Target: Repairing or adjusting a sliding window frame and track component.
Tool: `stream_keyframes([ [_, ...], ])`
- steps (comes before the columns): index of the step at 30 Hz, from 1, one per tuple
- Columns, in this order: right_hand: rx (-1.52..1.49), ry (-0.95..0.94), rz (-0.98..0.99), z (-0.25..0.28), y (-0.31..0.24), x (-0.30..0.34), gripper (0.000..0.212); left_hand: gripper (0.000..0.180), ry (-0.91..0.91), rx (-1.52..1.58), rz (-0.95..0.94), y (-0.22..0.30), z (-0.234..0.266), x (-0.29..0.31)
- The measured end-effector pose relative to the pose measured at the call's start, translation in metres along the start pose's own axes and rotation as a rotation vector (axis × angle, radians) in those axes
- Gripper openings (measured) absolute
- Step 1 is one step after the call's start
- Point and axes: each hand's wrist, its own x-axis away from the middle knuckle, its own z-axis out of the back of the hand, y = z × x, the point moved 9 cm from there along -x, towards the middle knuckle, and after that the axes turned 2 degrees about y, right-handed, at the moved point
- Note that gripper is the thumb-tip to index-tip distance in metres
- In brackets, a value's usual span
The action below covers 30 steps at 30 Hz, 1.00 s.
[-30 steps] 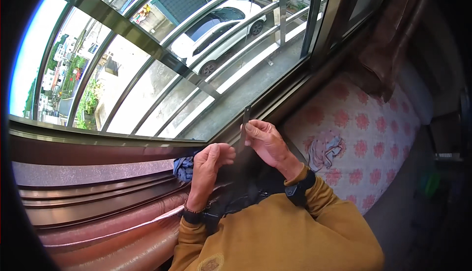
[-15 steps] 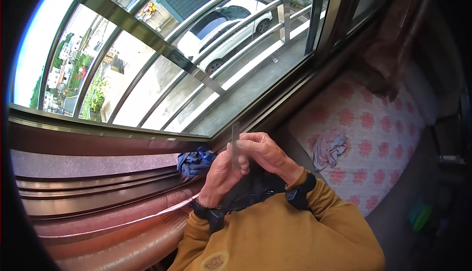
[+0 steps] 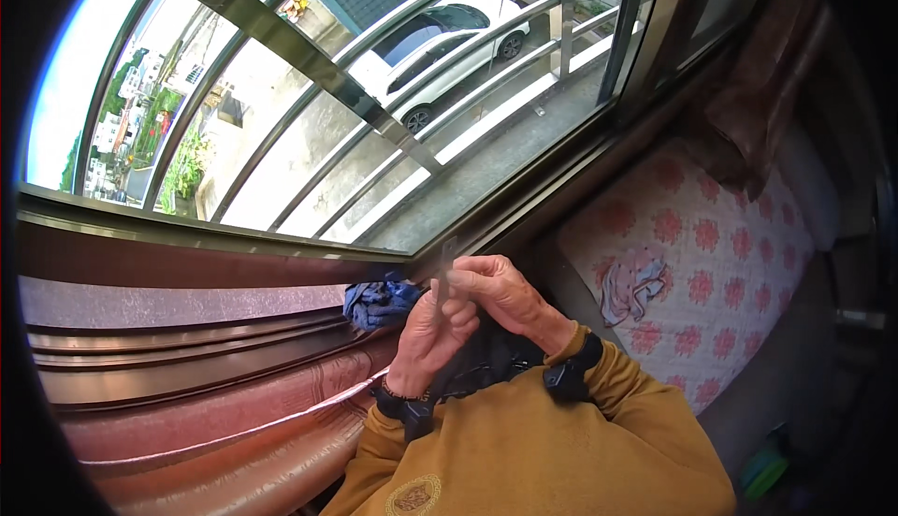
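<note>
Left hand (image 3: 433, 336) beside right hand (image 3: 510, 295)

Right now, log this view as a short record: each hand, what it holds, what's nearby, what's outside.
Right hand: thumb and fingers pinch a thin strip
Left hand: fingers curled at the same strip; whether it grips is hard to tell
Strip: narrow, greyish, roughly upright in the picture, blurred
Near left hand: bunched blue cloth
Right side: bedding with pink flower motifs, a small crumpled cloth on it
Outside: white car, seen through metal bars
</note>
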Motion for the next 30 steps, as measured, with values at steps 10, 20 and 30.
stream_keyframes([
  [10, 0.042, 0.030, 0.090, 0.009, 0.009, -0.012, 0.024, 0.023, 0.231, -0.559, -0.257, 0.036, 0.015, 0.009],
  [20, -0.063, 0.170, 0.072, 0.035, 0.007, -0.013, 0.043, 0.017, 0.484, -0.899, -0.403, 0.060, 0.017, 0.016],
  [30, 0.202, 0.278, 0.200, 0.038, -0.009, -0.013, 0.022, 0.017, 0.498, -1.037, -0.441, 0.058, 0.004, 0.017],
])
